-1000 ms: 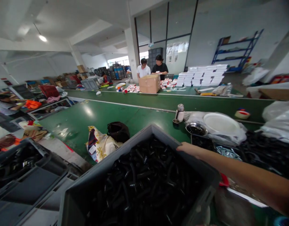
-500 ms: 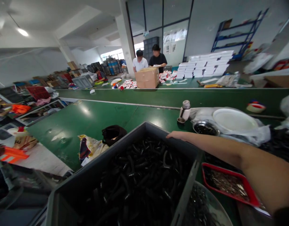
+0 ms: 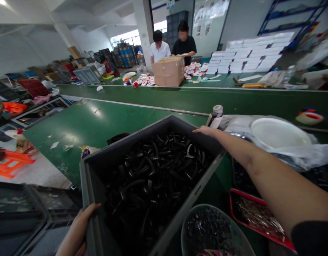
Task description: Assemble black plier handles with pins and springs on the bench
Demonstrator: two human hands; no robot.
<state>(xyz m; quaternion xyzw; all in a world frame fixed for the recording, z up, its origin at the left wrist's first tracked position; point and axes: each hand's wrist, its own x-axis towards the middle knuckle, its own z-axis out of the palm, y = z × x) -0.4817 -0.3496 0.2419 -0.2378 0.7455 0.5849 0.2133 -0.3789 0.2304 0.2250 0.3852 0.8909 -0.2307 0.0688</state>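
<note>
A big grey plastic crate (image 3: 88, 199) fills the middle of the view, tilted over the green table. Inside it lies a heap of black curved parts (image 3: 155, 170), which look like short handles. My left hand (image 3: 80, 227) grips the crate's near left wall, thumb over the rim and the other fingers mostly hidden behind it. On the far right side, my right hand (image 3: 208, 131) holds the crate's rim with the fingers bent over the edge. Both hands are closed on the crate.
Right of the crate are a round tub (image 3: 184, 227) of small dark parts, a red tray (image 3: 233, 209) of metal pieces, a flask (image 3: 216, 115) and a white round lid (image 3: 281, 133). Empty-looking grey crates (image 3: 33, 213) stand at lower left. Two people work beyond the carton (image 3: 168, 73).
The crate has shifted away from me and over the bag on the table. My left hand has come into view on its left wall. The round tub shows more.
</note>
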